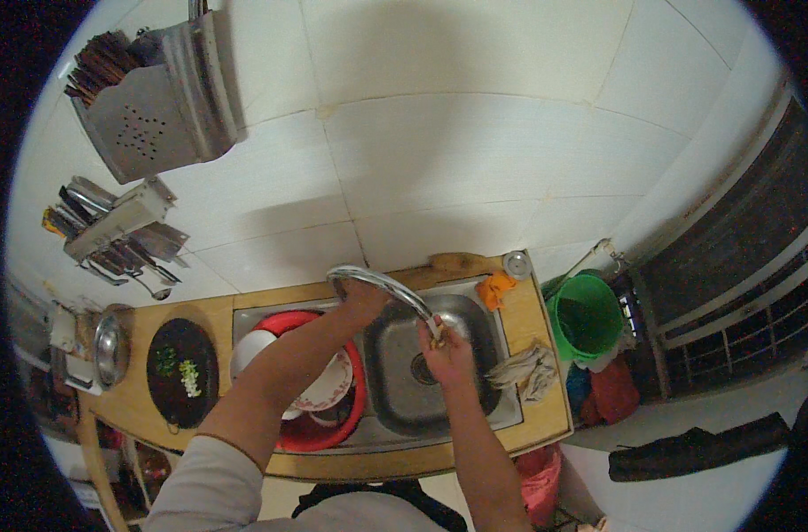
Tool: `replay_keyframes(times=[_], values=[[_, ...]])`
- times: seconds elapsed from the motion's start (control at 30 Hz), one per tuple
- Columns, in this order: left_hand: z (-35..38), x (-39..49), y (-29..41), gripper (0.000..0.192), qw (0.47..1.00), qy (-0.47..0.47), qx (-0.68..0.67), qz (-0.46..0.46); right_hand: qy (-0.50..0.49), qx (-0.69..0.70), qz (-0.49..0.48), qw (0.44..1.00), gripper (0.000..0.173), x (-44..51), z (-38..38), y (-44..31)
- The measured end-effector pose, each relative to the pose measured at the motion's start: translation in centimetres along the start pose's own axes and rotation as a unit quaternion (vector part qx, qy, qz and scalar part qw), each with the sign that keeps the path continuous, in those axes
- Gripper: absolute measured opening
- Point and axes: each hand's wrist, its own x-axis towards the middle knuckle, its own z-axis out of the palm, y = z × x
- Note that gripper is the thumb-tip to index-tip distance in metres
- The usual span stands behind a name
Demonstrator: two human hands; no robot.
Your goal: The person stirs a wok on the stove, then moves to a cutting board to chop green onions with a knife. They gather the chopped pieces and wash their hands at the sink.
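Observation:
A curved chrome faucet [384,282] arches over the bare metal basin [394,392] of a sink. My left hand [365,298] is at the faucet's base, partly behind the pipe; its fingers are hidden. Under the spout's end, my right hand [450,358] has its fingers curled around a small pale yellowish thing [437,343], too small to identify. Left of the basin, a red plastic tub [357,392] holds a flower-patterned plate [327,389] and a white bowl [252,349]. My left forearm covers part of them.
A dark round board [181,409] with chopped greens [189,379] lies left. Orange cloth [496,290] and a crumpled rag [530,372] are on the right counter. Beyond stands a green bucket [563,319]. A knife rack [121,223] and chopstick holder [158,126] hang on the wall.

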Motion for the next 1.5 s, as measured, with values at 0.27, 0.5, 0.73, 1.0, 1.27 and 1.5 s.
replay_keyframes(times=[0.27,0.5,0.73,1.0,1.27,1.5], values=[[1.0,1.9,2.1,0.033,0.992,0.008,-0.123,-0.033,-0.056,-0.183,0.162,0.968,0.015,-2.5,-1.3,-4.2],[1.5,-8.7,14.2,0.038,0.959,0.081,-0.246,-0.114,-0.039,-0.821,0.024,0.569,0.011,-6.6,-2.7,2.2],[0.0,-25.3,11.6,0.039,0.890,0.124,-0.412,-0.153,-0.080,-0.845,-0.021,0.528,0.016,-9.1,3.7,3.2],[-9.6,-37.4,2.0,0.039,0.759,0.043,-0.573,-0.306,-0.038,-0.898,-0.146,0.413,0.021,-11.9,2.3,8.9],[-5.2,-47.9,-0.5,0.031,0.428,0.091,-0.829,-0.347,-0.005,-0.877,-0.258,0.404,0.027,-13.4,1.1,14.9],[-7.5,-56.8,-4.8,0.030,0.072,0.075,-0.935,-0.339,-0.242,-0.823,-0.080,0.508,0.024,-18.3,-5.8,40.5]])
